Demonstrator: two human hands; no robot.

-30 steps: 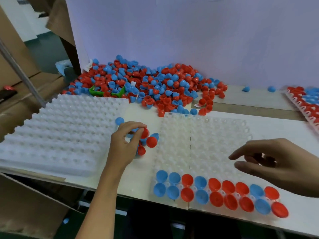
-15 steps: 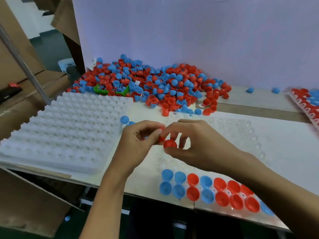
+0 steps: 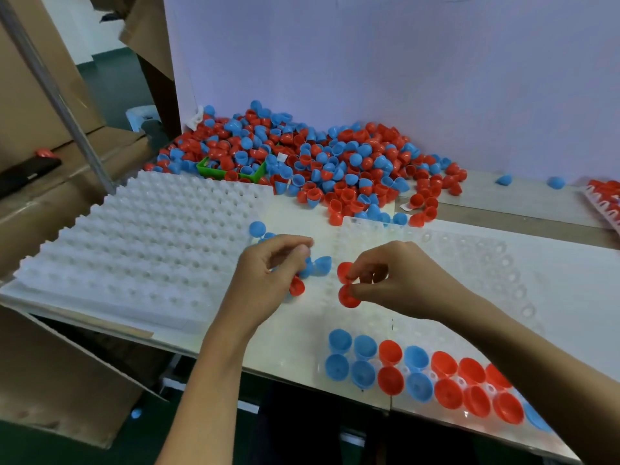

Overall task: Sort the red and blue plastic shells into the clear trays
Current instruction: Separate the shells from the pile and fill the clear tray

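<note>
- My right hand (image 3: 392,280) pinches two red shells (image 3: 347,285), one above the other at my fingertips, over the bare middle of the clear tray (image 3: 469,263).
- My left hand (image 3: 268,276) has its fingers curled around a small clutch of shells just left of the clear tray: a red shell (image 3: 297,286) shows under the palm and blue shells (image 3: 317,265) poke out past the fingers.
- My two hands are near each other but apart.
- Two loose blue shells (image 3: 257,228) lie just beyond my left hand, at the clear tray's far left side.
- The clear tray's two nearest rows hold seated shells (image 3: 416,374): blue ones at the left end, then mostly red with a few blue mixed in. The rows run under my right forearm, so I cannot tell how that end is filled.
- The big heap of red and blue shells (image 3: 318,166) lies beyond the clear tray's far edge, against the pale wall (image 3: 402,62), with a green basket (image 3: 231,169) half buried in it.
- A stack of white empty trays (image 3: 134,239) lies to the left of the clear tray.
- Far right of the clear tray, another filled tray (image 3: 604,199) shows at the frame edge.
</note>
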